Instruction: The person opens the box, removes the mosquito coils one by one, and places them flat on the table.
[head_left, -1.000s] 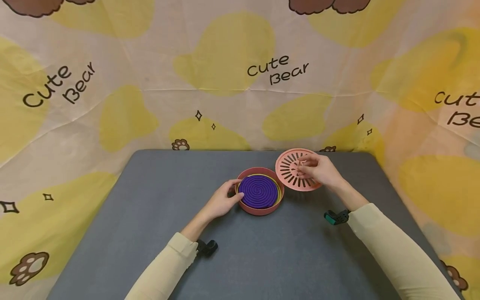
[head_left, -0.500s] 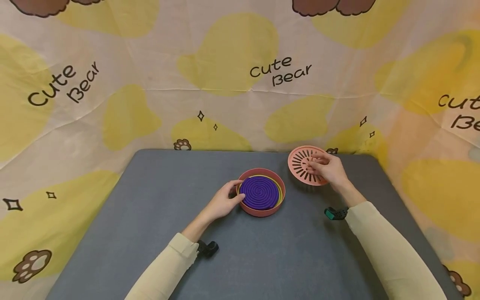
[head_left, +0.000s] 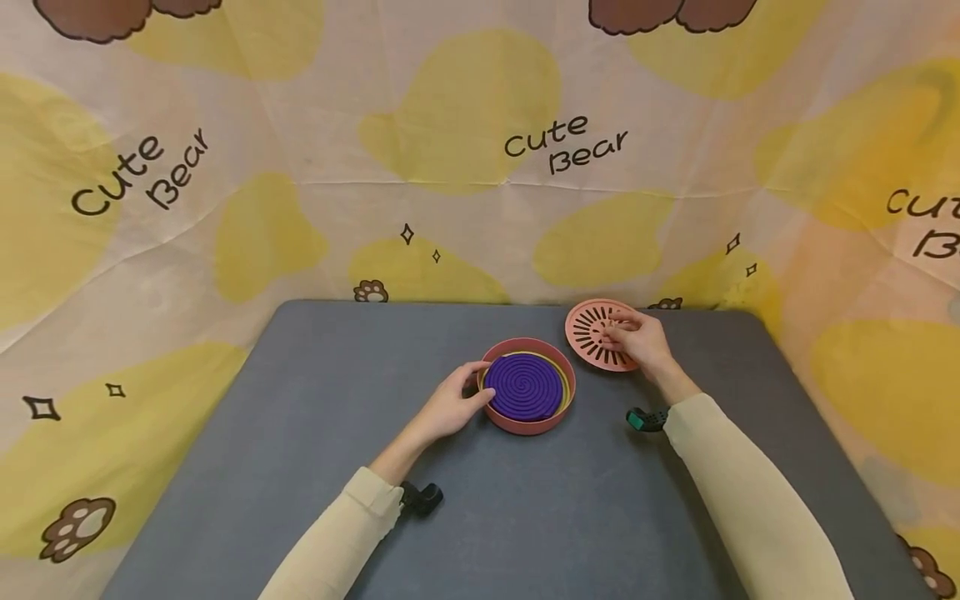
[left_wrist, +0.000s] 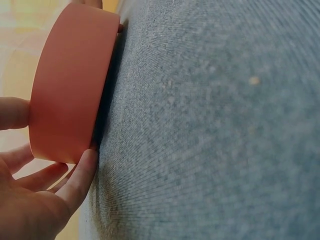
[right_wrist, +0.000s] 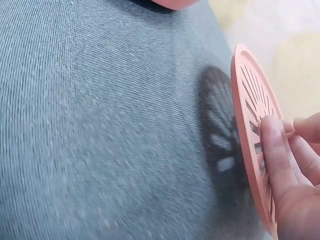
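Note:
A round reddish-pink mosquito coil box stands on the table with a purple spiral mosquito coil inside. A yellow edge shows beneath the coil. My left hand holds the box at its left side, thumb at the rim; the left wrist view shows fingers against the box's outer wall. To the upper right, my right hand pinches the small middle part of the pink slotted lid. In the right wrist view the lid is just above the table, apart from its shadow.
The grey table ends at a back edge close behind the lid. A patterned cloth hangs behind and at both sides. Each wrist carries a small black camera, such as the left one.
The right hand moved the lid right and away from the box, then slightly back left and lower toward the table. My left hand stays on the box.

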